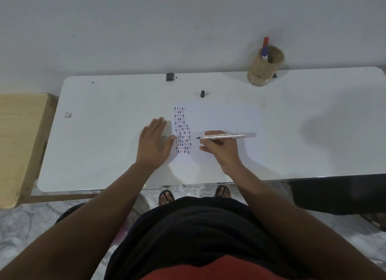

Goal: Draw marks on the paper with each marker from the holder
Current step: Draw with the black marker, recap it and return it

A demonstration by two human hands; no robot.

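A white sheet of paper (217, 121) lies on the white table (104, 150), with columns of short red, blue and black marks (182, 130) on its left part. My left hand (155, 140) lies flat and open on the paper's left edge. My right hand (219, 147) grips an uncapped black-tipped marker (223, 136) lying nearly level, its tip pointing left, just right of the marks. Its black cap (202, 93) stands on the table beyond the paper. A wooden holder (264, 69) at the back right holds a red marker (265, 42) and a blue marker (264, 53).
A small black block (170, 76) sits at the table's back edge and a small white scrap (68, 114) at the left. A wooden bench (18, 142) stands left of the table. A wall rises behind. My sandalled feet (166, 197) show below the front edge.
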